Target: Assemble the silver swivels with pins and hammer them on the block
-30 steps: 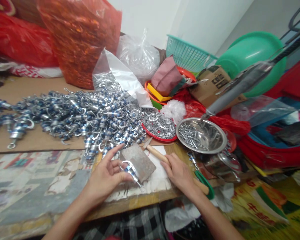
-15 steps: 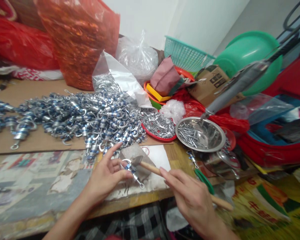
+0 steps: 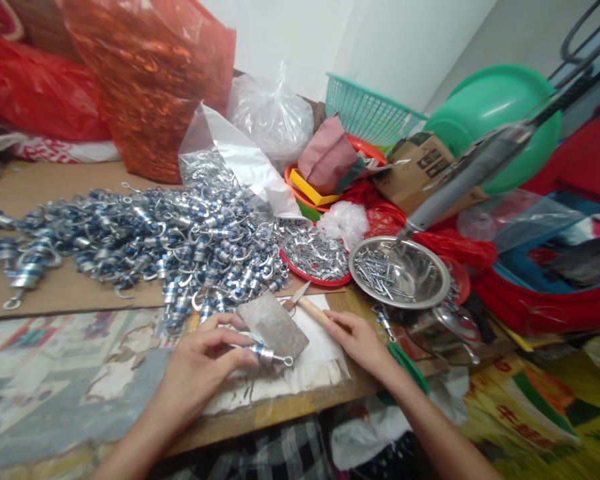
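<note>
My left hand [image 3: 207, 363] is closed around a blue-and-silver hook fitting [image 3: 266, 353], whose ring end points right. The fitting is over the near edge of a flat grey metal block [image 3: 275, 325]; I cannot tell whether they touch. Just right of the block, my right hand [image 3: 353, 337] grips the wooden handle of a small hammer [image 3: 314, 311]. Its pointed metal head is low over white paper [image 3: 325, 343], apart from the fitting. Beyond my left hand spreads a large pile of similar hook fittings [image 3: 180, 240].
Small metal pieces fill a red tray [image 3: 347, 279] behind the block. Nails or pins lie in a steel bowl [image 3: 437, 293] to the right, beside a grey bar [image 3: 460, 180]. Plastic bags [image 3: 155, 87] and a green basket [image 3: 370, 107] stand along the back.
The hammer has moved away from the fitting, up and right, with my right hand. My left hand has turned the fitting closer to level and drawn its fingers in around it.
</note>
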The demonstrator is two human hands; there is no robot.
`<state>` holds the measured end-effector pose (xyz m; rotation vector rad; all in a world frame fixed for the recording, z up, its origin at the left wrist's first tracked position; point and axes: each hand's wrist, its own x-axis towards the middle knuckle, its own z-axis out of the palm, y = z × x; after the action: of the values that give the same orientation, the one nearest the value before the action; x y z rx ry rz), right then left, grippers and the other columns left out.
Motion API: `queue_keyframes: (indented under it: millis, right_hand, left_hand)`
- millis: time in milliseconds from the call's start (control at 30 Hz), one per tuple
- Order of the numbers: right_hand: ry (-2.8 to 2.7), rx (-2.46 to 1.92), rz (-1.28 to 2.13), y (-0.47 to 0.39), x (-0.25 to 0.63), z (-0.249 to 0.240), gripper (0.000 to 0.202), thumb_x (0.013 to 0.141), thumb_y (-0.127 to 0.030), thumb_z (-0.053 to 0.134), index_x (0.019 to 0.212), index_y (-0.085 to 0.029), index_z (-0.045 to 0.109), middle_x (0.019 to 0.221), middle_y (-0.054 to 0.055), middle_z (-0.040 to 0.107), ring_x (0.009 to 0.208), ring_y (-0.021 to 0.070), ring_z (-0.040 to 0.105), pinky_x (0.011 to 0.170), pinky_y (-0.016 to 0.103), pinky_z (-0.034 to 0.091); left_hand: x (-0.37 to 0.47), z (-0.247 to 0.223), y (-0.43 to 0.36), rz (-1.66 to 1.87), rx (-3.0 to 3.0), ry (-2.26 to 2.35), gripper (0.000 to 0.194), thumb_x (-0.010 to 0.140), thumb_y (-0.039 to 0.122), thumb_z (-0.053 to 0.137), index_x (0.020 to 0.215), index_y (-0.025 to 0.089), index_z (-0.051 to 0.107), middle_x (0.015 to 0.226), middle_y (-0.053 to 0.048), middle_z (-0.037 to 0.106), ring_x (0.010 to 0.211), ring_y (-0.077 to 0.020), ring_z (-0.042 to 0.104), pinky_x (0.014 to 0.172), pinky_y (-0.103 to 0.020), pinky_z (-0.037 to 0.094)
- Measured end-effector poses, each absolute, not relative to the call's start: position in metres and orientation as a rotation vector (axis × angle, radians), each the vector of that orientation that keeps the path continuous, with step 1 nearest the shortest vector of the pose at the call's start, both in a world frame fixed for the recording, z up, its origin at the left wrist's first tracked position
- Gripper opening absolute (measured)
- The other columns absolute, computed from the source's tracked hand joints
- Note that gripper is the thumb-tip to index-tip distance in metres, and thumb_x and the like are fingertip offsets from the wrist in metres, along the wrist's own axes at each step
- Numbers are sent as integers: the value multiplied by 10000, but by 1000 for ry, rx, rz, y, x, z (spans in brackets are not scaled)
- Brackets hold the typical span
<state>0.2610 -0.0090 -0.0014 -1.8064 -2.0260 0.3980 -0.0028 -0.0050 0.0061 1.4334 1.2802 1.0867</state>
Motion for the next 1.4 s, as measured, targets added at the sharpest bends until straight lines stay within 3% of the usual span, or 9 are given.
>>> queue_keyframes:
  millis: [200,333,400,600,667,733,833,1067,1400]
  right_hand:
    - [-1981,-1926,-23,86,254,13,295,856,-161,433,1101,-173,598,1074,95,594,1022,195,527,900,296,387]
    - [-1979,-2018,-9,133,258,10,217,714,-26,552,822,-152,692,909,109,647,957,240,564,834,316,416]
    - [-1961,-2011,-3,138,262,11,229,710,3,532,775,-143,696,901,121,650,962,248,565,831,328,416]
    - [-1929,-1806,145,89,244,28,188,810,-167,527,892,-196,693,917,66,676,871,174,611,799,299,464]
    - [-1966,-1640,319,59,221,31,164,784,-178,565,853,-233,703,853,14,690,787,127,631,727,239,496]
    - [-1872,-1281,673,30,196,32,149,738,-139,601,786,-224,714,802,16,692,754,128,636,690,241,510]
    - [-1726,-1112,898,-1,166,31,155,711,-122,619,777,-220,720,760,19,701,715,135,644,672,247,519]
    - [-1439,-1155,1038,-20,152,27,160,653,-146,667,807,-183,691,709,16,704,630,153,654,581,248,542]
    - [-1432,-1065,1011,-32,151,30,173,693,-111,646,847,-188,631,732,1,700,681,137,662,667,237,542]
  left_hand:
    - [-2,7,-6,1048,1416,1361,64,582,281,680,594,245,732,739,-29,744,731,-207,663,745,-299,507]
    - [-3,10,-6,936,1419,1410,158,662,308,619,744,250,742,753,-14,757,703,-201,675,701,-288,522]
    - [-4,11,-7,926,1419,1388,166,663,302,618,762,249,740,780,-11,759,722,-200,680,724,-285,520]
    - [-6,10,-10,913,1460,1391,192,632,308,643,797,269,735,847,1,751,796,-226,685,781,-317,517]
    - [-4,10,-11,955,1442,1423,226,614,317,648,815,256,733,831,-4,749,787,-233,690,787,-326,521]
    - [-1,10,-13,1010,1419,1442,290,591,318,657,862,235,720,821,-12,744,770,-237,695,777,-328,530]
    - [0,9,-15,1060,1442,1454,326,584,305,662,896,219,704,830,-20,736,741,-241,700,733,-330,549]
    - [-4,16,-20,1149,1522,1405,222,592,248,665,806,266,721,818,-4,730,708,-234,706,685,-310,564]
    - [-3,19,-27,1191,1510,1269,198,607,185,659,752,299,730,802,22,745,715,-200,704,724,-274,553]
